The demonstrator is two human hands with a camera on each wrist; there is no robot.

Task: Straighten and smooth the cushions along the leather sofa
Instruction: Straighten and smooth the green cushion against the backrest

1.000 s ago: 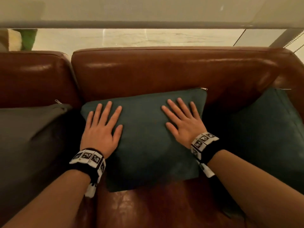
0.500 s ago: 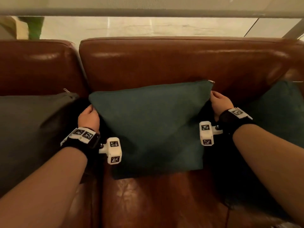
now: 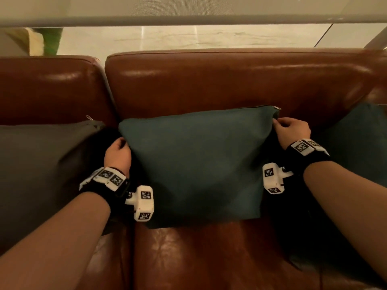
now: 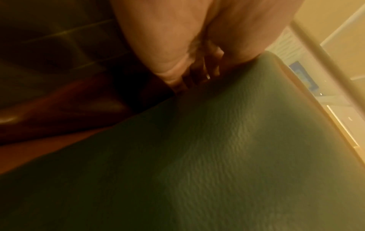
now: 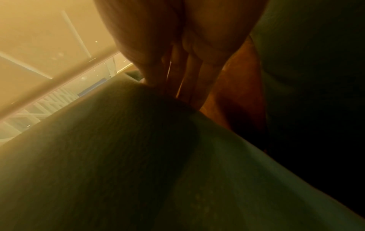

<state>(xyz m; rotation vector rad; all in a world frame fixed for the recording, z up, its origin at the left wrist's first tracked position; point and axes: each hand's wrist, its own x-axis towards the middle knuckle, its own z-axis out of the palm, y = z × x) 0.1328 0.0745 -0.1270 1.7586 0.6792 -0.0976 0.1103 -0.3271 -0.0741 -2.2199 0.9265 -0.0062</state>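
A dark teal cushion (image 3: 199, 162) leans upright against the back of the brown leather sofa (image 3: 219, 80). My left hand (image 3: 118, 152) grips its upper left edge, with the fingers tucked behind the fabric. My right hand (image 3: 292, 130) pinches the upper right corner just below the zip pull (image 3: 276, 107). In the left wrist view the curled fingers (image 4: 197, 70) meet the cushion (image 4: 217, 156) at its edge. In the right wrist view the fingers (image 5: 189, 84) close on the cushion's (image 5: 128, 156) corner.
A grey cushion (image 3: 41, 170) lies on the seat to the left. Another teal cushion (image 3: 360, 147) leans at the right end. The bare leather seat (image 3: 199, 258) shows in front. Behind the sofa is a pale floor (image 3: 188, 38).
A second ago both palms lay flat on the cushion's face. They moved out to its two sides and took hold. Since half a second ago the right hand has crept up to the corner.
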